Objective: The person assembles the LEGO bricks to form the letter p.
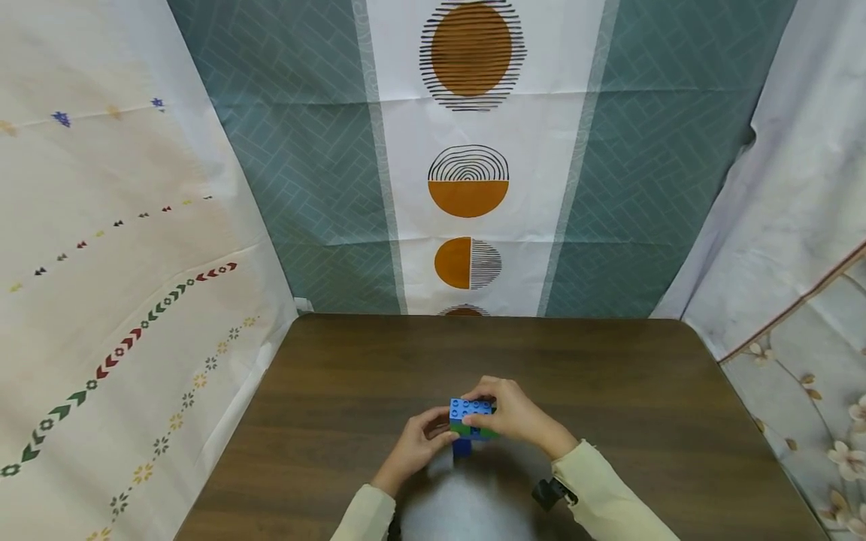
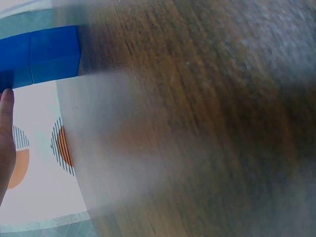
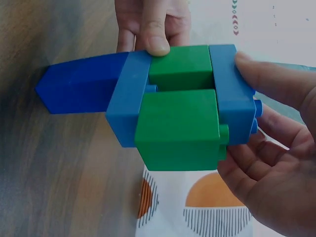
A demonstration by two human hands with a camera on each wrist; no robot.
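Both hands hold a stack of toy building bricks just above the table. At its top is a light blue studded brick [image 1: 471,406], gripped by my right hand [image 1: 517,413] between thumb and fingers. Below that sit two green bricks [image 3: 177,128], one jutting out sideways past the rest. Another light blue brick [image 3: 129,94] comes under them, then a dark blue brick [image 3: 81,84] at the bottom. My left hand [image 1: 416,447] holds the stack from the left, its thumb on the rear green brick. The left wrist view shows blue brick sides [image 2: 54,54] and one finger.
The brown wooden table [image 1: 365,368] spreads around the hands, with a bright glare near its front. A patterned cloth [image 1: 467,255] hangs behind it, and more cloth hangs at both sides. A dark wrist camera [image 1: 551,494] sits at the right sleeve.
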